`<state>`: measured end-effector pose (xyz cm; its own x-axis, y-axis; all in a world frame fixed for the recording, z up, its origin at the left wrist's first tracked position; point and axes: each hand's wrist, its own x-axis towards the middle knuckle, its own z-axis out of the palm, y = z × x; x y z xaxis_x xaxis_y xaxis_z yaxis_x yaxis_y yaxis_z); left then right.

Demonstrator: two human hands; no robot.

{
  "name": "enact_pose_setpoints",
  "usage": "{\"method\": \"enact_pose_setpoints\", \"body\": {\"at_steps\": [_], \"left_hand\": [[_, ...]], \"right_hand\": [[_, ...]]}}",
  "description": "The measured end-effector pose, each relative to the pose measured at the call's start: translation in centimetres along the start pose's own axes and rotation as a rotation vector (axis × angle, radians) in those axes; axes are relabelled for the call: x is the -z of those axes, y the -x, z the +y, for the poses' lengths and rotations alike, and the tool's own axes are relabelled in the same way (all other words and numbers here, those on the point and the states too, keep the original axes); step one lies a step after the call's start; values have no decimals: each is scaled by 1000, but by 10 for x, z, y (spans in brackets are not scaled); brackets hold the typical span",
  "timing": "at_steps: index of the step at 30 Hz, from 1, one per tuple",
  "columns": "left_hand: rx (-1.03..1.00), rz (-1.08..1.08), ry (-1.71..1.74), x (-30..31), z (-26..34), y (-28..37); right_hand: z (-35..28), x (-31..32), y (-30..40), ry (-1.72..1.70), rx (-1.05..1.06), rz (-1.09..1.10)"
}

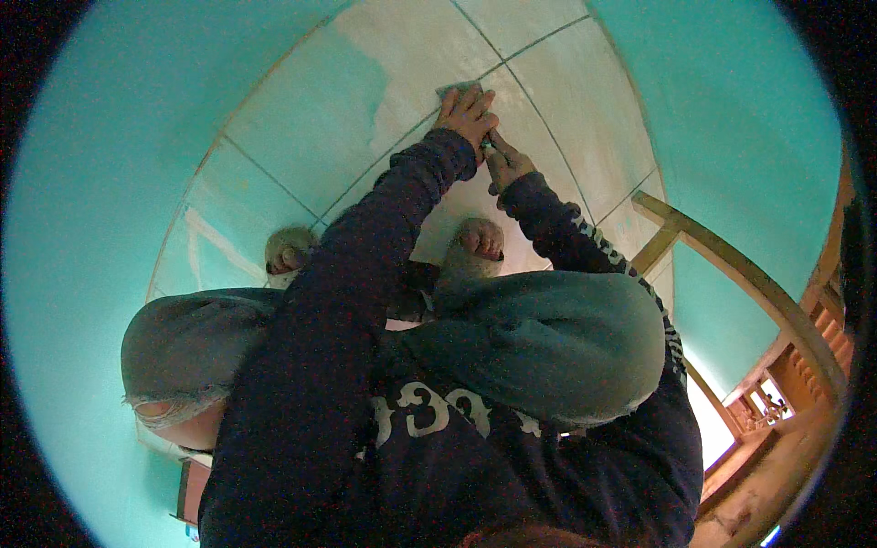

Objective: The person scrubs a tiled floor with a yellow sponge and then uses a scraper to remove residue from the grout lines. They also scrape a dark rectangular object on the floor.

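Both hands are together low over the floor, straight ahead of my feet. Under my left hand (468, 118) is a flat grey scraper blade (449, 89), and the fingers lie spread across it. My right hand (508, 163) is closed around what looks like the scraper's handle, mostly hidden by the fingers. The blade's far edge rests near a grout line on the pale floor tiles (555, 103). Left of the hands, a turquoise coating (308, 109) covers part of the tiles and ends in a ragged edge.
Turquoise walls rise on the left (103, 205) and right (719, 109). A wooden frame (740, 257) stands close on my right, with a bright opening (709, 411) behind it. My feet, left (288, 253) and right (479, 243), are on the floor below bent knees.
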<state>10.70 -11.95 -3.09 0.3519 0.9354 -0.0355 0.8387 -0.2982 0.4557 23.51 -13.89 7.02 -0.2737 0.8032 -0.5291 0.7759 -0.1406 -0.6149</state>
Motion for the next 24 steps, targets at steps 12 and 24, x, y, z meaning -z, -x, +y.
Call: {"method": "enact_pose_setpoints", "body": {"at_steps": [12,24], "left_hand": [[378,166,261,2,27,37],[452,582,265,-4,-5,35]], "right_hand": [[0,6,-1,122,-123,-257],[-56,14,-21,607,538,-205]]}}
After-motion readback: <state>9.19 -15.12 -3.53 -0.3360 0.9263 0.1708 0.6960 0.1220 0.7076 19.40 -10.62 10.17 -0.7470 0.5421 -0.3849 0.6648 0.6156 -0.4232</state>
